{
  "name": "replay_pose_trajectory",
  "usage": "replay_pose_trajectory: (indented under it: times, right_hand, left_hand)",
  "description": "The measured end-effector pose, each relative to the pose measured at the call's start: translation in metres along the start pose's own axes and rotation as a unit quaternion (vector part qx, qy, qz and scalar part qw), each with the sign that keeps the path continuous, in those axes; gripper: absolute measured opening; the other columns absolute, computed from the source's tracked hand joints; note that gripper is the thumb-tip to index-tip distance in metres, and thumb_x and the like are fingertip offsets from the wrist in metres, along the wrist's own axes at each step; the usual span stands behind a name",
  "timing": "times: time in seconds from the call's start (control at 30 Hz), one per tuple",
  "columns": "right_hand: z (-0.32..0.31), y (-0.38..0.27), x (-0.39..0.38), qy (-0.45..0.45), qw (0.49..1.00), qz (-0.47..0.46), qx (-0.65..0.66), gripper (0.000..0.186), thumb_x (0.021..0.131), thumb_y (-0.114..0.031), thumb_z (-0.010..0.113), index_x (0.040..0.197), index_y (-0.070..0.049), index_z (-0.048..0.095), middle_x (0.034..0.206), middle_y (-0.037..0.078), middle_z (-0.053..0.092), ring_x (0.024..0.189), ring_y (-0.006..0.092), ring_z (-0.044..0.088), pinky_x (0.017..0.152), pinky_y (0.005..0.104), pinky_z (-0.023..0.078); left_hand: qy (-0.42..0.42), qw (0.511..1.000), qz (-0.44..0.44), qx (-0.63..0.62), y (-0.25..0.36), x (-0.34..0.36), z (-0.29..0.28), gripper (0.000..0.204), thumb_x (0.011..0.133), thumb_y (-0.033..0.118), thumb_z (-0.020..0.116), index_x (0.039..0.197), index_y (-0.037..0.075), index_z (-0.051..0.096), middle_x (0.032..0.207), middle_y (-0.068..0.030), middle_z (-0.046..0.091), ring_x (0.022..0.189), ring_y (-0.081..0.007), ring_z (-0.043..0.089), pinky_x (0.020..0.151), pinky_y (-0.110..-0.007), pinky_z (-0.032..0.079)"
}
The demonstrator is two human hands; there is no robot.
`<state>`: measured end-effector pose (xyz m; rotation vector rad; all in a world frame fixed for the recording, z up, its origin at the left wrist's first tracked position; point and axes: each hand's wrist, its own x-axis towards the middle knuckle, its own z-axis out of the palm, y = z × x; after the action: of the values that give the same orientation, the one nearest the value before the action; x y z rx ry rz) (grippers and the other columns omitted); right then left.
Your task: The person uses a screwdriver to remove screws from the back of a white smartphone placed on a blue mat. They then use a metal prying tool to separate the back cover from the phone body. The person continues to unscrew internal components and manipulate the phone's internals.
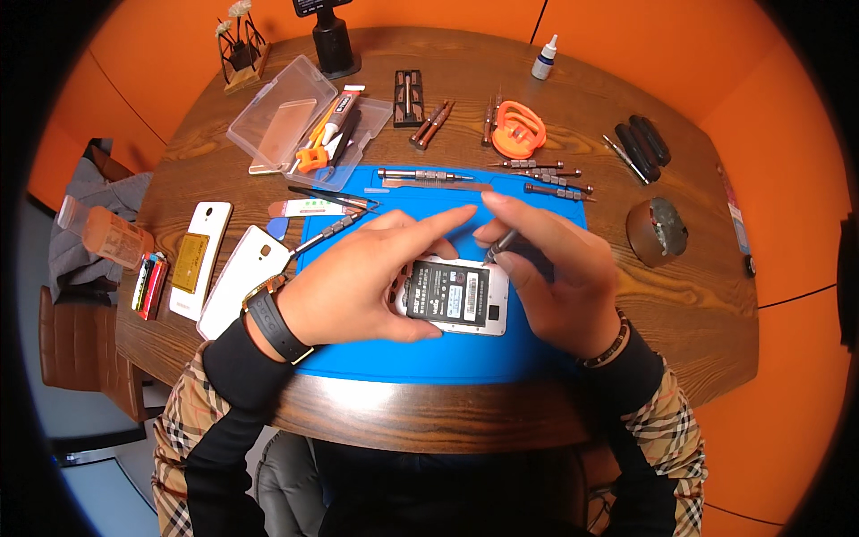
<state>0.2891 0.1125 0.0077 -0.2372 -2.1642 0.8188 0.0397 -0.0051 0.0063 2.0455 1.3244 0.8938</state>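
Blue mat point(403, 361) on wooden table point(684, 304)

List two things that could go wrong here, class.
The slim tool in the right hand points at the edge of the phone, close to its exposed battery; a slip could scratch the battery. The left hand grips the phone's other end; if that loosens, the phone might shift under the tool.

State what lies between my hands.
In the head view, an opened phone with black battery lies between the left hand and the right hand, which holds a slim tool.
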Motion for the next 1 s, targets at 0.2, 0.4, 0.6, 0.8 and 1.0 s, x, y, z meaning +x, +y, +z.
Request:
replay_pose_trajectory:
  times: [0.2,0.4,0.6,0.8,1.0]
  right_hand:
    - [-0.004,0.001,0.001,0.005,1.0,0.02,-0.021,0.065,0.089,0.015,0.078,0.149,-0.01,0.074,0.107,0.014,0.08,0.096,0.025,0.078,0.084,0.0346,0.063]
    - [-0.003,-0.001,-0.001,-0.007,1.0,0.021,0.003,0.066,0.087,0.014,0.084,0.149,-0.005,0.073,0.107,0.014,0.079,0.098,0.0216,0.079,0.086,0.0324,0.065]
    - [-0.01,0.0,0.001,-0.033,0.999,0.017,-0.033,0.065,0.089,0.017,0.079,0.151,-0.002,0.07,0.112,0.015,0.08,0.108,0.0252,0.081,0.093,0.0344,0.066]
    - [-0.002,0.001,0.001,-0.003,1.0,0.007,0.022,0.07,0.086,0.014,0.081,0.152,-0.006,0.071,0.11,0.014,0.078,0.098,0.0239,0.077,0.086,0.0337,0.063]
    - [-0.008,0.0,0.002,-0.045,0.999,-0.01,-0.021,0.066,0.089,0.016,0.078,0.152,-0.002,0.068,0.115,0.016,0.078,0.11,0.0258,0.079,0.093,0.0344,0.065]
  left_hand:
    - [-0.006,1.0,-0.015,-0.009,0.003,0.0,-0.001,0.118,0.072,0.018,0.103,0.175,0.012,0.045,0.131,-0.0133,0.077,0.12,-0.0352,0.067,0.108,-0.044,0.056]
    - [0.001,1.0,-0.009,0.0,0.002,0.0,0.0,0.118,0.072,0.018,0.103,0.174,0.013,0.045,0.131,-0.0133,0.077,0.119,-0.035,0.067,0.108,-0.044,0.056]
    - [-0.004,1.0,-0.007,-0.005,0.003,0.0,-0.001,0.118,0.072,0.019,0.103,0.174,0.013,0.045,0.13,-0.013,0.077,0.118,-0.035,0.067,0.107,-0.044,0.056]
    - [-0.005,1.0,-0.018,-0.007,0.003,0.0,-0.001,0.118,0.072,0.019,0.103,0.175,0.013,0.045,0.13,-0.0129,0.077,0.118,-0.035,0.067,0.107,-0.044,0.056]
    - [0.002,1.0,0.002,0.003,0.002,0.0,0.0,0.118,0.072,0.019,0.103,0.175,0.014,0.045,0.13,-0.0129,0.077,0.118,-0.035,0.067,0.106,-0.044,0.056]
